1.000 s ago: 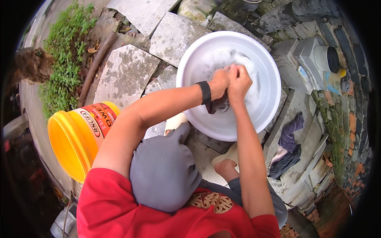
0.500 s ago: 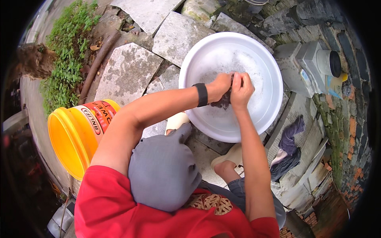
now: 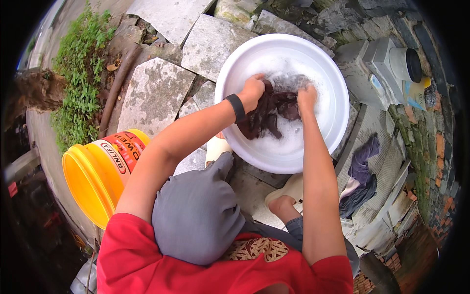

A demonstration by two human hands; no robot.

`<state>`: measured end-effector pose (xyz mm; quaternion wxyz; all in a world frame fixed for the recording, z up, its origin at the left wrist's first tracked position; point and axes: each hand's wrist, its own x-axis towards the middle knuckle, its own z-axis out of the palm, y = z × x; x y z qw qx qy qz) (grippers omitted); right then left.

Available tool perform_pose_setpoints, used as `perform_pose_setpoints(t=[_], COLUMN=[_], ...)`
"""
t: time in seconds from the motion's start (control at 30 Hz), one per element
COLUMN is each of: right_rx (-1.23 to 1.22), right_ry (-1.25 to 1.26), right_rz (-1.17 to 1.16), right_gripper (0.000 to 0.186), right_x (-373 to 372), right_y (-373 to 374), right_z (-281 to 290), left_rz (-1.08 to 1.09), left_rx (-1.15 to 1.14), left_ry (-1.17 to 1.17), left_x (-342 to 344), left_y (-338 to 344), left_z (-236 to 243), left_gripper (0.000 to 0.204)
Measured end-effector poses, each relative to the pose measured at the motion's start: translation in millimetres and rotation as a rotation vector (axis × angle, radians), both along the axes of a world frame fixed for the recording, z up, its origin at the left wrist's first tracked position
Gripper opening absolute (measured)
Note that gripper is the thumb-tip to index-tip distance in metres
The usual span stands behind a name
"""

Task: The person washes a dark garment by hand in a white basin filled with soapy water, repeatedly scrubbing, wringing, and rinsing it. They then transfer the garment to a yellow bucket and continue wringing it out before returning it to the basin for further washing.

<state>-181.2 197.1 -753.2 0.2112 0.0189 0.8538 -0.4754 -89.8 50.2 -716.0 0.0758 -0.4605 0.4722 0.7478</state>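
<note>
A wide white plastic basin [image 3: 223, 117] holds sudsy water and a wet dark brown piece of clothing [image 3: 262, 115]. My left hand [image 3: 252, 91], with a black band on the wrist, is closed on the left side of the cloth. On its right side, my right hand [image 3: 307, 99] grips it close to the foam, fingertips partly hidden. The cloth spreads loosely between my hands, partly in the water. White foam [image 3: 284, 142] floats around it. What kind of garment it is cannot be made out.
A yellow bucket [image 3: 88, 181] lies tipped at the left. Right of the basin, purple and dark clothes [image 3: 361, 166] rest on a ridged slab [image 3: 374, 196]. A lidded container [image 3: 405, 64] stands by the brick wall [image 3: 426, 161]. Stone slabs [image 3: 154, 93] pave the ground.
My hands have moved apart from being pressed together over the basin. The bunched cloth has come down and spread into the water, and more foam shows.
</note>
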Motion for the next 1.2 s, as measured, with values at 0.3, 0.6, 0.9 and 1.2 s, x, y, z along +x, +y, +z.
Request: perform_pose_setpoints(t=[0.3, 0.6, 0.9, 1.2], right_rx=[-0.339, -0.183, -0.178, -0.168], right_ry=[0.637, 0.716, 0.590, 0.355], right_rz=[0.359, 0.140, 0.094, 0.133], right_gripper=[0.016, 0.029, 0.034, 0.034], right_x=[82, 40, 31, 18], right_y=[-52, -48, -30, -16], right_z=[87, 76, 78, 66], left_rz=[-0.125, 0.041, -0.020, -0.109], left_rx=[0.536, 0.221, 0.226, 0.282], left_ry=[0.126, 0.141, 0.032, 0.001], left_x=[-14, -8, 3, 6], left_y=[-16, 23, 42, 37], left_z=[31, 54, 63, 84], left_gripper=[0.045, 0.018, 0.018, 0.042])
